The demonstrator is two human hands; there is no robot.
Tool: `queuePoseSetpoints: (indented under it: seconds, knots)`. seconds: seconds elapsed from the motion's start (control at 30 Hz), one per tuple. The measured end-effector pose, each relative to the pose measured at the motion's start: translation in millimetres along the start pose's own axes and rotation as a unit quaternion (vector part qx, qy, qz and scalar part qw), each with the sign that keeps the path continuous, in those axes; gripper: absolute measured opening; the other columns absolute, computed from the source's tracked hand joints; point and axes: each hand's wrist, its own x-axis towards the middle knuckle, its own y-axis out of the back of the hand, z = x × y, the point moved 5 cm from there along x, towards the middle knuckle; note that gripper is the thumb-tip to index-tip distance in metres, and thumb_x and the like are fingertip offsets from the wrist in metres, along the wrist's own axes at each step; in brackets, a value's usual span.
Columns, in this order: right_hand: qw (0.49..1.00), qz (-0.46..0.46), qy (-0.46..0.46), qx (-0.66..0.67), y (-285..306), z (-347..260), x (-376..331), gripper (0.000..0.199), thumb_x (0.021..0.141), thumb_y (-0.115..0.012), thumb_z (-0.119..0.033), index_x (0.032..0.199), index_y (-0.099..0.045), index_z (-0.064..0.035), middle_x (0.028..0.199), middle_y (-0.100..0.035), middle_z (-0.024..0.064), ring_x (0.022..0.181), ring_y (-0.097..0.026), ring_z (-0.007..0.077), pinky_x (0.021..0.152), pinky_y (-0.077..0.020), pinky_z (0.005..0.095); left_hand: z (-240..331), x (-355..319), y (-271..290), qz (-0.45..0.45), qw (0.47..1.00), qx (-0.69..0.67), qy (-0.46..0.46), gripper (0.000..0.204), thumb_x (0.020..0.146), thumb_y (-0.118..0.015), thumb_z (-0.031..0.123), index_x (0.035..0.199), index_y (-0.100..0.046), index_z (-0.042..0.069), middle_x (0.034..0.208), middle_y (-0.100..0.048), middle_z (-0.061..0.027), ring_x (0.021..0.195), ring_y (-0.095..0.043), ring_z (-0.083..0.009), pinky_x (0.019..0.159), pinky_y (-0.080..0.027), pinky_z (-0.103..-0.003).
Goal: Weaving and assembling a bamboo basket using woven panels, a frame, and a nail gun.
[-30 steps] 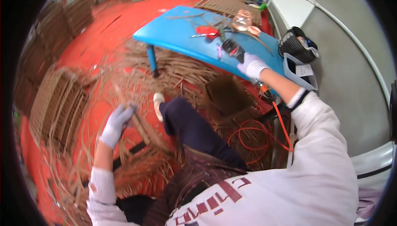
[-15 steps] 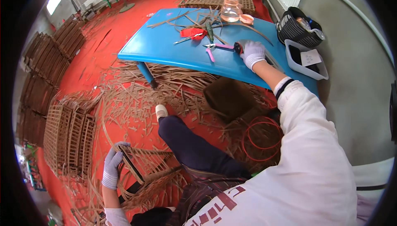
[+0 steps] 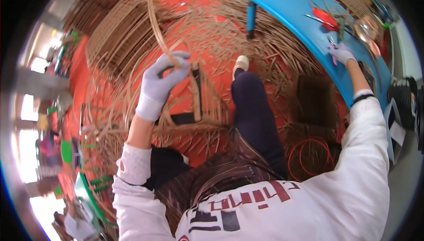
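Note:
My left hand [image 3: 161,82], in a pale glove, is raised over the floor at the left. Its thumb and fingers pinch a long tan weaving strip [image 3: 155,22] that runs up out of the picture. Just below and to the right is a part-woven basket frame [image 3: 214,102] with a dark bar, resting by my legs. My right hand [image 3: 343,54], also gloved, reaches onto the blue table [image 3: 304,24]. Its fingers close at the pink-handled pliers [image 3: 333,59], partly covering them. Beyond them on the table lies a red cloth-like thing [image 3: 326,19] beside a slim metal tool.
Cut strips [image 3: 229,33] litter the red floor. Stacked woven panels [image 3: 126,38] stand at the far left. A dark brown box [image 3: 314,99] and a red wire coil [image 3: 311,159] sit under the table's near side. A clear jar [image 3: 366,29] stands on the table.
My view has swung left. My left hand has left the basket frame's bar and risen with a strip in its fingers. My right hand has shifted from the table's right part to the pliers.

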Motion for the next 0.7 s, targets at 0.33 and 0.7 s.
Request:
queuePoseSetpoints:
  seconds: [0.33,0.7]
  knots:
    - [0.882,0.018,0.308,0.357,11.2,-170.7,-174.7,0.046,0.085,-0.069,-0.041,0.11,-0.065,-0.0024,0.077,-0.064,0.0086,0.069,-0.057,0.0143,0.067,-0.0475,0.0261,11.7,-50.1,-0.1,0.139,0.987,-0.04,-0.072,0.013,0.089,-0.062,0.0,0.099,-0.068,-0.005,0.093,-0.07,-0.0122,0.085,-0.067,-0.019,0.079,-0.054,-0.031]
    - [0.737,0.119,0.641,0.178,-3.2,-290.3,-312.1,0.05,0.066,-0.075,-0.018,0.112,-0.058,-0.0061,0.099,-0.058,0.0132,0.095,-0.058,0.0333,0.085,-0.05,0.0405,20.2,-72.3,-8.8,0.144,0.983,-0.097,-0.066,0.013,0.085,-0.065,-0.003,0.097,-0.07,-0.004,0.091,-0.071,-0.0099,0.083,-0.068,-0.015,0.079,-0.055,-0.028]
